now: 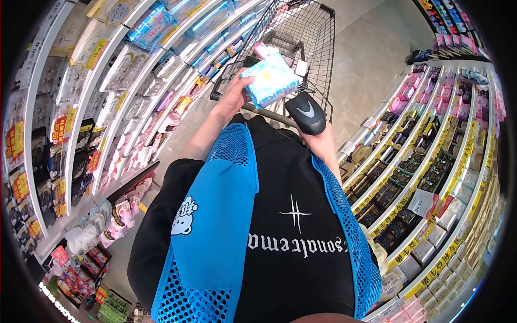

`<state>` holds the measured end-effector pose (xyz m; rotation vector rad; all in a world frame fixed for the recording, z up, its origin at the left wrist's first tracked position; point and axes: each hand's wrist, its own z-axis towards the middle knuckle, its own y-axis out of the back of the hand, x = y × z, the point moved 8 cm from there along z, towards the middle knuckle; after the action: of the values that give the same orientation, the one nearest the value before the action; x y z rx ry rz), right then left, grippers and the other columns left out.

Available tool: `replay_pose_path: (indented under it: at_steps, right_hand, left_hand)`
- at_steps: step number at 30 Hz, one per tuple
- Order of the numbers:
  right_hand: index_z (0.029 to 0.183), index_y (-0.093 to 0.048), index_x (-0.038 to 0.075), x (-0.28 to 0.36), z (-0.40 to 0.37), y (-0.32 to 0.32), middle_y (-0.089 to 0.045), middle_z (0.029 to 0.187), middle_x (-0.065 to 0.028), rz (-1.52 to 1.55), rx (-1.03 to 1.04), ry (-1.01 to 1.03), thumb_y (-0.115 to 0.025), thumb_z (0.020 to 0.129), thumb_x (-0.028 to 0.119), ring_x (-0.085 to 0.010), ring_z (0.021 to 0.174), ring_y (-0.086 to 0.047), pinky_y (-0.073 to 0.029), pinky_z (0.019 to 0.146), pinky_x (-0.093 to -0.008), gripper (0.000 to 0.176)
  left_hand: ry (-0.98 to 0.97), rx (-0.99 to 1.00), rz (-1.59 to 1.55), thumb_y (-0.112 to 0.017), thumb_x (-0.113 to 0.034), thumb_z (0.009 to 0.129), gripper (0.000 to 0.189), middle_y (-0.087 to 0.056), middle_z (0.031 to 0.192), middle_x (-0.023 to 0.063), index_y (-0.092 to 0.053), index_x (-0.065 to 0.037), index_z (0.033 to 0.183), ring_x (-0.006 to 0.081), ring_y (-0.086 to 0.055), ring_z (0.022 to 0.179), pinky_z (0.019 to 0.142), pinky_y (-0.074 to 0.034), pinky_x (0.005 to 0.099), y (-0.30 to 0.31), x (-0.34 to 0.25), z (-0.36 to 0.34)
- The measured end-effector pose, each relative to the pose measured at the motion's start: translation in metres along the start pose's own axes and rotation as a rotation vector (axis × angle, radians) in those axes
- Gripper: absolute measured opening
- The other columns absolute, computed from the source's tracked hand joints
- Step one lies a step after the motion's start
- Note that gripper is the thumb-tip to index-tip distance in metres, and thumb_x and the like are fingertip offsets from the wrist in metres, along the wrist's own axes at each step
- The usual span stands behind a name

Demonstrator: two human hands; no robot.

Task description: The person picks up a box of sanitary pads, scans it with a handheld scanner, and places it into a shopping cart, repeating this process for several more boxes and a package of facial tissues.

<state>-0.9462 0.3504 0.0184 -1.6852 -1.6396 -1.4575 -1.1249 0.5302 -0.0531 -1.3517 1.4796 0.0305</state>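
Left hand (pixel 232 98) is gripping a light-blue and white plastic-wrapped soft package (pixel 272 81) by its left edge, thumb lying over the top face, other fingers mostly hidden, so hand is partly closed. Edge hold is probably keeping the broad face uncovered. Package is sitting upper centre, tilted, bright glare washing out its print.

Right hand (pixel 321 141) is holding a black rounded handheld device (pixel 307 114) with a silver curved mark, likely a scanner. Fingers are mostly hidden under it, so exact closure can't be told; palm side seems to be wrapping the grip. Device nose is pointing up-left, just beside the package's lower right corner, likely for aiming close; contact can't be told.

Both hands are hovering around the black bar handle (pixel 277 117) of a black wire shopping cart (pixel 329 12), upper centre, which is probably standing close so both hands can work over it. Small pink item (pixel 262 51) is showing just behind the package, support unclear.

Further out, white-railed shelves (pixel 40 107) are curving down the left side, packs facing out, likely for easy picking. Yellow-labelled shelves (pixel 455 161) are filling the right.
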Motion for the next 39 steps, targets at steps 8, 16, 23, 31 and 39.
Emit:
replay_pose_path:
  at_steps: [8, 16, 23, 31, 39]
  right_hand:
    - [0.084, -0.065, -0.001, 0.003, -0.008, 0.005, -0.065, 0.061, -0.0071, -0.010, 0.005, -0.034, -0.076, 0.078, 0.009, -0.0152, 0.054, -0.064, -0.051, 0.055, -0.0325, 0.017]
    - [0.085, -0.066, -0.001, -0.003, -0.013, 0.011, -0.067, 0.064, -0.0124, -0.080, -0.016, -0.010, -0.077, 0.075, 0.011, -0.0209, 0.057, -0.068, -0.054, 0.063, -0.0352, 0.019]
    - [0.090, -0.068, -0.002, -0.004, -0.012, 0.015, -0.073, 0.079, -0.0165, -0.114, -0.119, 0.087, -0.076, 0.074, 0.011, -0.0287, 0.078, -0.073, -0.056, 0.072, -0.0402, 0.022]
    - [0.077, -0.067, 0.000, -0.060, 0.008, 0.040, -0.064, 0.060, -0.0046, -0.048, -0.236, -0.081, -0.073, 0.084, 0.016, -0.0131, 0.052, -0.064, -0.049, 0.050, -0.0290, 0.019]
    - [0.089, -0.072, -0.001, -0.111, 0.009, 0.037, -0.073, 0.067, -0.0103, -0.074, -0.244, -0.279, -0.074, 0.083, 0.016, -0.0161, 0.054, -0.070, -0.056, 0.055, -0.0323, 0.018]
  left_hand:
    - [0.100, 0.026, -0.155, -0.057, -0.045, 0.098, 0.063, -0.059, 0.139, 0.0096, -0.044, -0.005, 0.145, 0.0209, -0.059, 0.127, 0.104, -0.049, 0.0406, -0.003, 0.026, 0.007]
    - [0.098, -0.026, -0.145, -0.054, -0.051, 0.097, 0.071, -0.055, 0.144, 0.0125, -0.041, -0.004, 0.149, 0.0242, -0.056, 0.131, 0.111, -0.043, 0.0416, -0.015, 0.021, 0.001]
    - [0.119, -0.023, -0.098, -0.054, -0.051, 0.097, 0.067, -0.060, 0.138, 0.0099, -0.044, -0.007, 0.146, 0.0225, -0.062, 0.122, 0.102, -0.050, 0.0405, -0.011, 0.035, 0.010]
    - [0.097, -0.102, 0.320, -0.077, -0.026, 0.084, 0.082, -0.057, 0.130, 0.0141, -0.031, 0.000, 0.146, 0.0212, -0.064, 0.109, 0.080, -0.057, 0.0367, 0.015, 0.020, 0.049]
    - [-0.608, -0.448, 1.319, -0.083, -0.018, 0.071, 0.080, -0.050, 0.134, 0.0203, -0.047, -0.014, 0.143, 0.0417, -0.052, 0.123, 0.100, -0.048, 0.0522, 0.000, -0.079, 0.098]
